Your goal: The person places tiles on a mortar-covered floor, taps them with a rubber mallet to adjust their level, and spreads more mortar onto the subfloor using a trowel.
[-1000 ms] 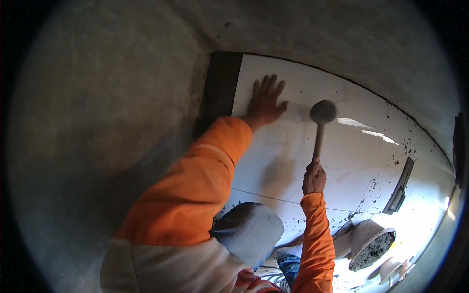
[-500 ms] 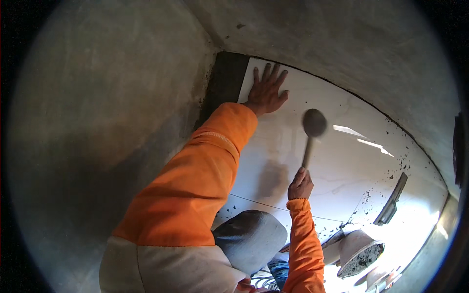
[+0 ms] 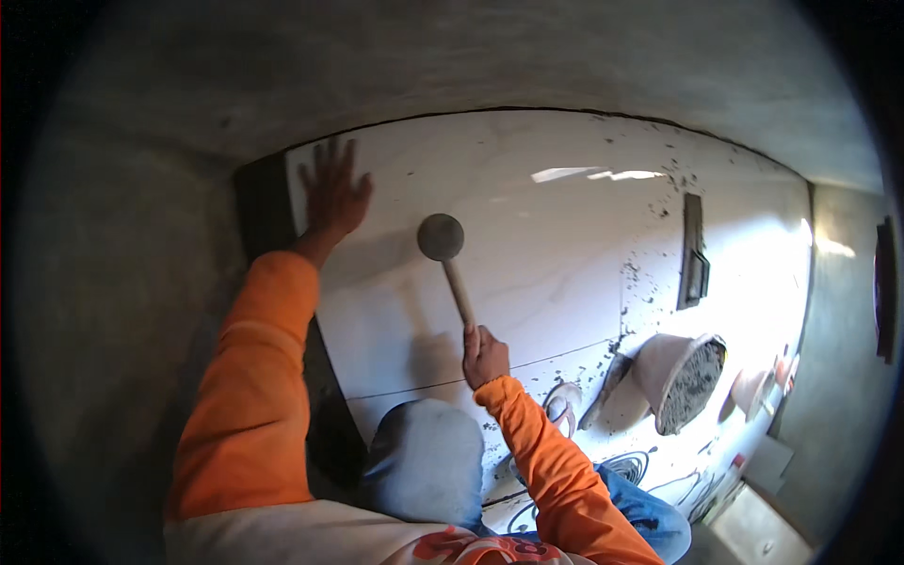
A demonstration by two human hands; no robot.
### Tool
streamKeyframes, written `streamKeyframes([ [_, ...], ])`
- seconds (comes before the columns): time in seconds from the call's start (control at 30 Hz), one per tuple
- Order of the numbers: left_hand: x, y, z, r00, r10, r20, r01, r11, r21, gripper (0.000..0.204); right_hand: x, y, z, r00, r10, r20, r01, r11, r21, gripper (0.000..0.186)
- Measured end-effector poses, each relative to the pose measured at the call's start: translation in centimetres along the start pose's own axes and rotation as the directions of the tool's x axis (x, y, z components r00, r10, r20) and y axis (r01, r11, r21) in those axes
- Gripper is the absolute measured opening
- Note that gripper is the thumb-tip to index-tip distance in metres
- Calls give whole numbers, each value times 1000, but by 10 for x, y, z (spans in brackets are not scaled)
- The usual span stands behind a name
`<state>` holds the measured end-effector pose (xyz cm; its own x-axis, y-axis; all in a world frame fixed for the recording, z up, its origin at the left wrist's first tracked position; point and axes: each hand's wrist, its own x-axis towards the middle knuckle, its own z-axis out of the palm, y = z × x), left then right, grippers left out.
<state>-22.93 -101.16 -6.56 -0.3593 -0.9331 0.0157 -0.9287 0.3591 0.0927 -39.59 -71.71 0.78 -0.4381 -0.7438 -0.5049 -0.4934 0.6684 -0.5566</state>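
Note:
My left hand (image 3: pixel 335 188) has its fingers spread over the far left corner of a large white tile (image 3: pixel 508 282). Whether the palm presses on it or hovers just above, I cannot tell. In my right hand (image 3: pixel 485 356) is the wooden handle of a rubber mallet (image 3: pixel 441 237), its round dark head pointing away from me over the tile. A shadow of hand and mallet falls on the tile. A dark strip (image 3: pixel 264 207) of floor shows along the tile's left edge. My knee (image 3: pixel 428 461) rests by the tile's near seam.
Grey walls bound the tile at the far side and left. To the right lie a notched trowel (image 3: pixel 693 252) and scattered mortar crumbs. A bucket of mortar (image 3: pixel 692 381) tilts nearby, with a second bucket (image 3: pixel 750 391) beyond it. Coiled cable (image 3: pixel 626 466) lies near my leg.
My view has swung to the right, so the tile, trowel and bucket appear further left. The left hand stays at the tile's corner; the mallet is still in my right hand.

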Motion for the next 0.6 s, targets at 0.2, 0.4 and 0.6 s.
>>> streamKeyframes([
  [0.2,0,17,-1,995,85,-51,-82,995,59,63,3,37,-18,994,109,25,-110,993,39,53],
  [0.4,12,34,15,950,287,123,-304,941,148,60,-17,49,-56,983,163,-85,-145,971,188,57],
  [0.6,32,236,9,879,474,37,-475,880,9,60,-7,73,-71,949,267,-168,-215,937,276,55],
])
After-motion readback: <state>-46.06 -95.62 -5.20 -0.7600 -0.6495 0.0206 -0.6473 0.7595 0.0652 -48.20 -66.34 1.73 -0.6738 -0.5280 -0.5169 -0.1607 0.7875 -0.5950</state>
